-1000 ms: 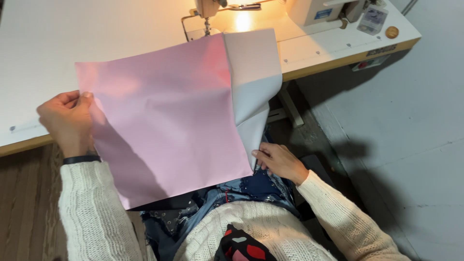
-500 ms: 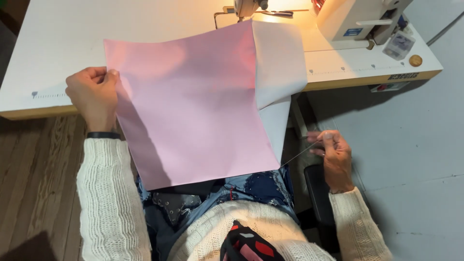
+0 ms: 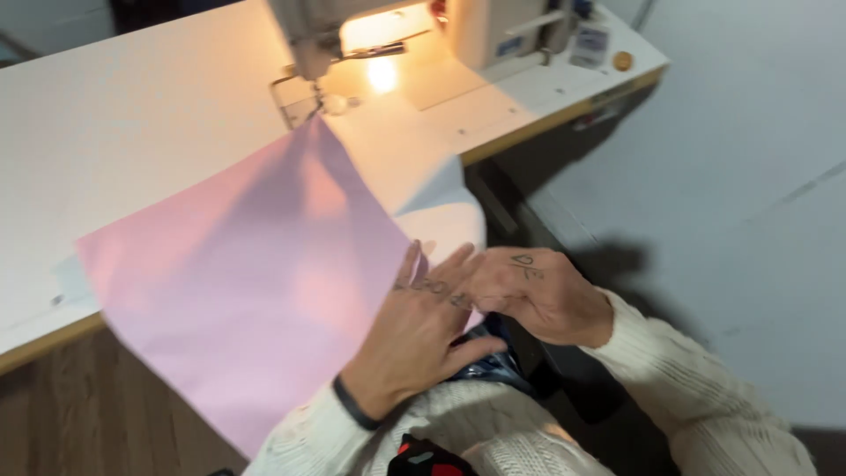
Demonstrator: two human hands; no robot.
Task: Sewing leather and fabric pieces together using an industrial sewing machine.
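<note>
Pink fabric (image 3: 256, 291) drapes off the front edge of the white sewing table (image 3: 132, 132) in the head view, one corner reaching up to the needle area of the sewing machine (image 3: 352, 35), whose lamp glows bright over the bed. A white layer of cloth (image 3: 436, 207) shows along the pink piece's right side. Your two hands meet at the fabric's lower right edge, above your lap. Your left hand (image 3: 414, 339) lies across the pink cloth with fingers stretched out and spread, flat rather than gripping. Your right hand (image 3: 533, 291) sits just beside it and partly over it, fingers curled inward at the cloth's edge; whether they pinch anything cannot be told from here. Cream knit sleeves (image 3: 696, 397) cover both your arms, and a dark band (image 3: 352, 405) circles your left wrist.
</note>
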